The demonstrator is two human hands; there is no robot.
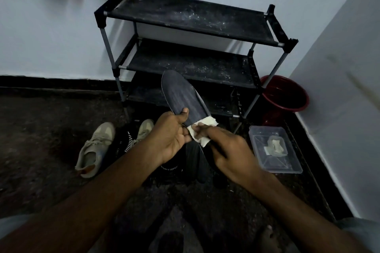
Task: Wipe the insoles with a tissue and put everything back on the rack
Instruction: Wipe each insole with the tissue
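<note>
My left hand (pixel 171 135) grips the heel end of a dark grey insole (pixel 181 94), thumb on top, and its toe points up toward the rack. My right hand (pixel 228 150) pinches a folded white tissue (pixel 202 129) against the insole's heel area. The black three-shelf shoe rack (pixel 191 16) stands against the wall, its shelves dusty and bare. A pair of beige sneakers (pixel 96 146) sits on the floor to the left. Dark shoes and other insoles (pixel 195 162) lie on the floor under my hands, partly hidden.
A clear plastic box (pixel 287 162) holding folded tissues sits on the floor at right. A red bucket (pixel 285 94) stands in the corner beside the rack. The white wall closes in on the right. My knees and bare foot (pixel 267 238) are at the bottom.
</note>
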